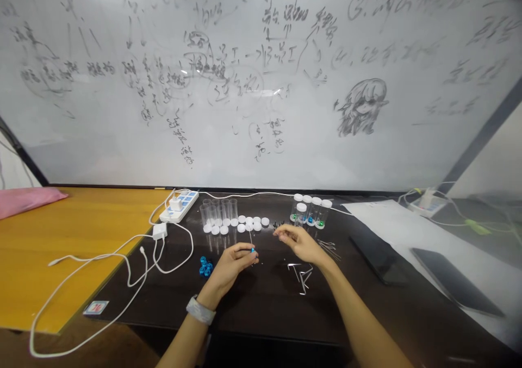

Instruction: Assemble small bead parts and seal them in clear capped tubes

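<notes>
My left hand (236, 262) is closed in a pinch on a small shiny blue piece (253, 250), from which a thin metal rod (250, 236) sticks up. My right hand (297, 242) reaches to small dark pieces (276, 225) on the table, thumb and forefinger together; anything between them is too small to make out. Several loose blue pieces (206, 267) lie left of my left hand. Under my right forearm are bent metal hex keys (302, 277), and beside it lie thin metal rods (329, 248).
Clear tubes (219, 211) and white caps (249, 224) stand behind my hands. Capped tubes (313, 213) with green and blue pieces are at back right. White cables (126, 255) loop from a power strip (179, 206) on the left. Two dark phone-like slabs (457, 281) lie right.
</notes>
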`<state>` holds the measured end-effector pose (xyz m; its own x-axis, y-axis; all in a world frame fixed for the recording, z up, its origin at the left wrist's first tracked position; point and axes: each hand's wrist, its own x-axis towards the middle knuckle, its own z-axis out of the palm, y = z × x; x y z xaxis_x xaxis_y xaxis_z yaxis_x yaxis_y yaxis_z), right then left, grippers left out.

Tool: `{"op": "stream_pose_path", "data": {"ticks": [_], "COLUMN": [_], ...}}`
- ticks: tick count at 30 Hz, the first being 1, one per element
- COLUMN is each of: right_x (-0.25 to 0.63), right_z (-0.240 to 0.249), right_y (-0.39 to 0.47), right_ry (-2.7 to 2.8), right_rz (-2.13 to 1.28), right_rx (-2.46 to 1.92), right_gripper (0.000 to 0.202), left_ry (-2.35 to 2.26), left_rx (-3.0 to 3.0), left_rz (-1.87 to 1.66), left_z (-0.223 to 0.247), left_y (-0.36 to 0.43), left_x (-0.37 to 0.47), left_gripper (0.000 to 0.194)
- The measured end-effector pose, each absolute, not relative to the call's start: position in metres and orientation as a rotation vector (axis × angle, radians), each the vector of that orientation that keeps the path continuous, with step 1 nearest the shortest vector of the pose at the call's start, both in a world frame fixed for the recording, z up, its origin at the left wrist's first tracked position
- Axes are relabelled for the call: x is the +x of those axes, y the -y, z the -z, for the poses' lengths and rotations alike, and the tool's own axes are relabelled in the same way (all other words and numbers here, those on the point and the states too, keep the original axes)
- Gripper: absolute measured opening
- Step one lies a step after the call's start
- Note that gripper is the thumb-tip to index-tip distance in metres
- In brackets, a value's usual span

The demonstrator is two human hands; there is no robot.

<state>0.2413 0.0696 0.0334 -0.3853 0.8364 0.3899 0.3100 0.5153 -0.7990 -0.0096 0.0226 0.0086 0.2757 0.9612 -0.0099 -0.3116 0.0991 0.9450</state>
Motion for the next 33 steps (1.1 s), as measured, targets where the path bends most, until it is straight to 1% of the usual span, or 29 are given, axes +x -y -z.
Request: {"op": "stream_pose_path", "data": {"ticks": [4,10,17,23,27,31,33], "right_x": [0.212,0.168,0.171,0.169,0.174,0.203,0.223], "right_z": [-0.019,0.002,0.004,0.003,0.000,-0.006,-0.008], "right_y": [-0.065,-0.052,-0.058,-0.054,-0.057,-0.073,-0.080], "right_ry": [1.789,1.621,1.403,1.444,1.489,1.633,1.796], "right_rz": [-0.904,-0.993,-1.085,-1.112,-1.019,-0.831,-0.755], "right_rx": [-0.883,-0.773,-0.734,-0.723,-0.796,-1.024,-1.154], "right_gripper": [0.030,0.027,0.030,0.030,0.031,0.029,0.024], "left_ry": [-0.821,-0.883,-0.872,-0.861,-0.871,-0.916,-0.938], "left_rx": [1.067,1.103,1.120,1.121,1.113,1.092,1.096], "left_rz": [-1.118,-1.130,-1.122,-1.118,-1.135,-1.175,-1.185], "left_z": [-0.006,-0.005,-0.003,-0.004,-0.003,-0.002,-0.002], "left_y": [-0.024,-0.026,-0.025,-0.026,-0.026,-0.028,-0.029], "left_x": [-0.010,-0.009,-0.007,-0.008,-0.009,-0.009,-0.009], "left_gripper": [0.040,0.041,0.041,0.041,0.042,0.042,0.043]}}
